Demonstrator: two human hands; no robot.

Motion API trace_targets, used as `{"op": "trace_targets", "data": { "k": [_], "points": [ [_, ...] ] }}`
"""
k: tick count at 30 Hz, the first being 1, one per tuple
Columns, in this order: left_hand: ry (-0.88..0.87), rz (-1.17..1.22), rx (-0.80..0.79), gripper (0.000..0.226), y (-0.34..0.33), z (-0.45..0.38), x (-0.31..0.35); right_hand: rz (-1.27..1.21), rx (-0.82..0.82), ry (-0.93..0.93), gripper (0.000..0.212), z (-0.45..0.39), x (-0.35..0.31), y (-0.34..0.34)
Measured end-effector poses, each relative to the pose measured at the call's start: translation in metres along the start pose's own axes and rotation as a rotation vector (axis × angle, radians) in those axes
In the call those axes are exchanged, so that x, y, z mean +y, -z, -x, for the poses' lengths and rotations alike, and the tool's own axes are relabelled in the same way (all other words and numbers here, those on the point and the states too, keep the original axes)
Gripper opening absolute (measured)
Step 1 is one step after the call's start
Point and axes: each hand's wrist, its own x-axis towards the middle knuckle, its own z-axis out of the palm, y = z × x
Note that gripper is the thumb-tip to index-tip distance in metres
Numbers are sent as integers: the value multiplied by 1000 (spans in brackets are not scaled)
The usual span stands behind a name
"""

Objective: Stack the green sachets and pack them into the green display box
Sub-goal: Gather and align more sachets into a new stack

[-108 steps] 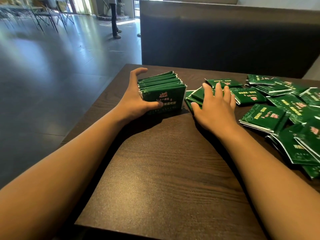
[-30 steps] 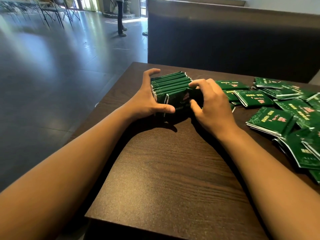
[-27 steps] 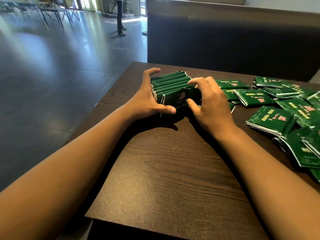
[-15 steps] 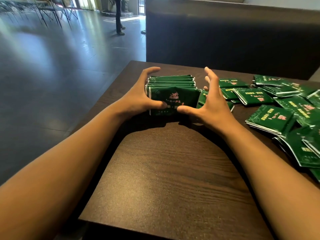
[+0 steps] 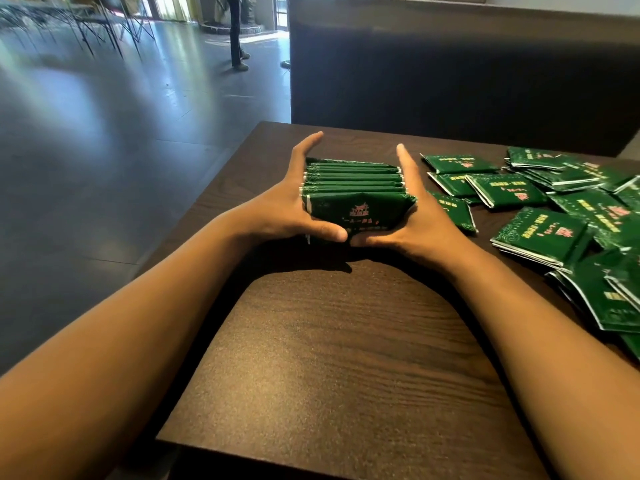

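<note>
Floor (image 5: 104, 140) of grey tile stretches away on the left, with thin-legged chairs (image 5: 104, 26) at the far end and a person's legs (image 5: 237, 32) standing by the doorway. Nearer, the dark wooden table (image 5: 346, 358) begins, and on it the left hand (image 5: 287, 206) lies flat against the left end of the stack of sachets (image 5: 355, 188), fingers straight and pointing away, thumb tucked across the front packet. The stack stands on edge on the table, its packets lined up front to back, the nearest one bowed a little. The right hand (image 5: 419, 216) mirrors the left on the other end, palm pressed in, fingers straight, thumb meeting the left thumb in front.

A second ago that right hand was curled over the front of the row, slipping a fresh packet in; half a second ago both palms stood slightly off the ends. Now they have closed in, and the row looks tighter and squarer than it did. I take this as the squaring-up step, so the bundle is close to ready for lifting.

Further right, loose sachets (image 5: 540, 209) lie scattered flat across the table, some overlapping, well apart from the gathered row, so plenty of stacking is left. Behind everything runs a dark bench back (image 5: 450, 71). I cannot see the green display box anywhere from here, so packing has not begun.
</note>
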Motion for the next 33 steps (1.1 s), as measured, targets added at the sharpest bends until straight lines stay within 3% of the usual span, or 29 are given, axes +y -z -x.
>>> {"op": "trace_targets", "data": {
  "k": [8, 21, 28, 33],
  "points": [
    [-74, -61, 52, 126, -7, -6, -4, -17, -31, -14, 156, 2, -4, 6],
    [-45, -29, -15, 143, -6, -3, 2, -57, -55, -3, 157, 4, -5, 6],
    [-15, 100, 48, 153, 2, -2, 1, -98, -27, 53, 155, 2, -1, 11],
    [-41, 5, 37, 136, -6, -4, 0, -69, 18, 91, 150, 1, 6, 8]
  ]
}}
